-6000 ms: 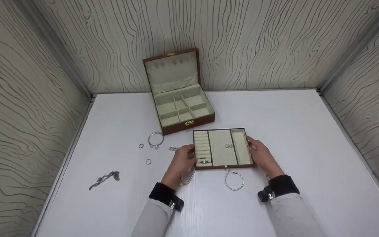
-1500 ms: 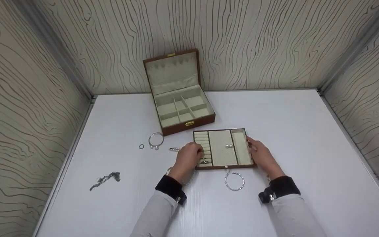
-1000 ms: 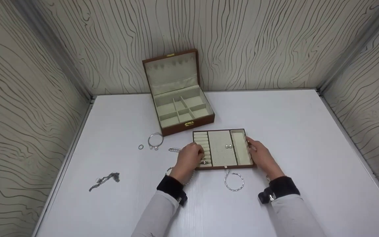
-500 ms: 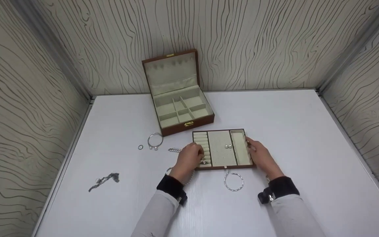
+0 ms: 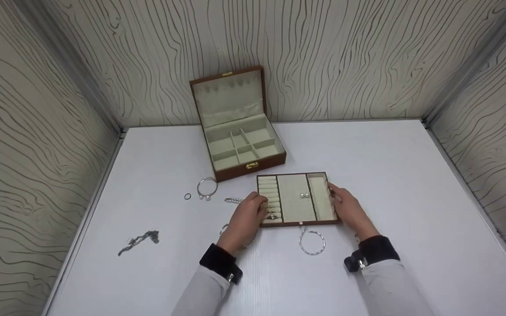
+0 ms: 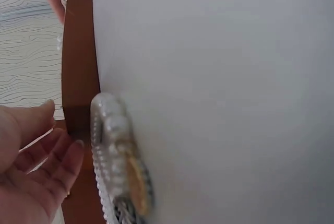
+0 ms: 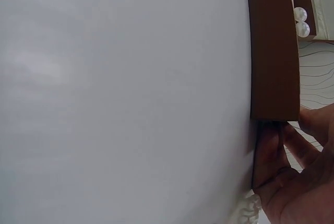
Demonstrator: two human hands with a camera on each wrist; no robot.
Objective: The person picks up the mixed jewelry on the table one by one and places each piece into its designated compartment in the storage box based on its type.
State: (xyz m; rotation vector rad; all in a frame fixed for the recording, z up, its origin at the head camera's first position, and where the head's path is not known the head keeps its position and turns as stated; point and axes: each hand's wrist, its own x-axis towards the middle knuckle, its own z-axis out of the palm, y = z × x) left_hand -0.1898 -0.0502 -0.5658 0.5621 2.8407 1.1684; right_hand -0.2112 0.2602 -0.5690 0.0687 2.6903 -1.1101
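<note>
A shallow jewelry tray (image 5: 292, 210) lies on the white table, with ring rolls at its left, a flat panel in the middle and a long compartment at its right. On the rolls sit a dark ring (image 5: 272, 217) and a thinner gold ring (image 5: 269, 208) above it. Two pearl earrings (image 5: 305, 195) are on the panel. My left hand (image 5: 243, 221) is at the tray's left side, its thumb and fingers apart with nothing between them. My right hand (image 5: 350, 210) holds the tray's right end, thumb at the top edge. Beneath my left hand lies a pearl strand (image 6: 117, 127), partly hidden.
Behind the tray stands a brown jewelry box (image 5: 275, 161), lid up, with several compartments. A silver bracelet (image 5: 312, 254) lies in front of the tray. To the left are a bangle (image 5: 198, 188), a small ring (image 5: 185, 197), a beaded piece (image 5: 233, 200) and a dark chain (image 5: 149, 235).
A thin ring from the table's left now sits on the tray's rolls. My left hand has let it go and drawn slightly back left. My right hand has stayed at the tray.
</note>
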